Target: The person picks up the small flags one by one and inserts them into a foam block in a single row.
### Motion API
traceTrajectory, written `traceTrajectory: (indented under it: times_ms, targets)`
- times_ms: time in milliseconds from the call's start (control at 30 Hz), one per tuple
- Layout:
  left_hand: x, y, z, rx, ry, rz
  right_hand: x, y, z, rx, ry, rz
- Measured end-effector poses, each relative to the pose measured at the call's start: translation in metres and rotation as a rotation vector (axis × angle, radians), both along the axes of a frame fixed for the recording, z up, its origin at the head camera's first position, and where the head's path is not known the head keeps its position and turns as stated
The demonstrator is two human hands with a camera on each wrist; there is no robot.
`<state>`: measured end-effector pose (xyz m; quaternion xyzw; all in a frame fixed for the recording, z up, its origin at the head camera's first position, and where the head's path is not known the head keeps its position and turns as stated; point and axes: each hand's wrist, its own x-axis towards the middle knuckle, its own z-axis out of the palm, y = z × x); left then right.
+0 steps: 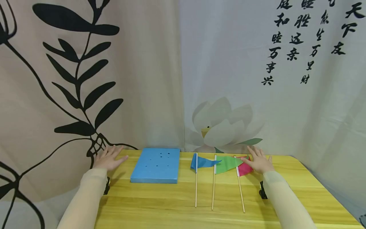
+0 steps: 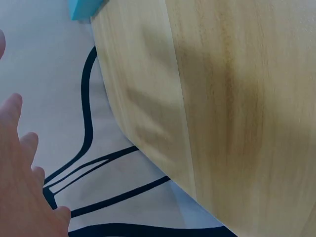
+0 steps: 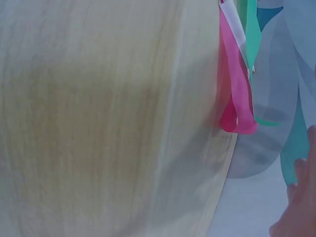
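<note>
My left hand (image 1: 108,159) hovers over the table's far left edge with fingers spread, holding nothing. A blue board (image 1: 155,165) with several small holes lies to its right. Three small flags on thin wooden sticks lie side by side: a blue flag (image 1: 203,163), a green flag (image 1: 227,163) and a red-pink flag (image 1: 245,166). The green cloth partly overlaps the red-pink one. My right hand (image 1: 259,160), fingers extended, is held beside the red-pink flag and covers part of its cloth in the head view; it grips nothing. In the right wrist view, the red-pink flag (image 3: 239,98) is apart from the fingers.
The wooden table (image 1: 160,203) ends against a printed curtain (image 1: 154,79) behind it. Its rounded left edge shows in the left wrist view, with a corner of the blue board (image 2: 84,7). A dark wrist strap (image 1: 263,190) sits on the right forearm.
</note>
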<state>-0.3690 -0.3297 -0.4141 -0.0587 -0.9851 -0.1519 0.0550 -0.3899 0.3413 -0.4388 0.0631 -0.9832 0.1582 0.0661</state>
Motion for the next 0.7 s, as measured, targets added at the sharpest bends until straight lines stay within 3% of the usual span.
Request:
traceTrajectory:
  times_ms: [233,500,700]
  targets:
    - [0.002,0.001,-0.006,0.079,-0.01,-0.016,-0.005,-0.012,-0.004,-0.013,0.078,0.03]
    - [0.008,0.01,-0.016,0.376,-0.113,-0.072,0.001,-0.063,0.005,-0.118,0.178,0.147]
    - [0.015,0.021,-0.028,0.581,-0.191,-0.056,0.01,-0.105,0.002,-0.297,0.136,0.216]
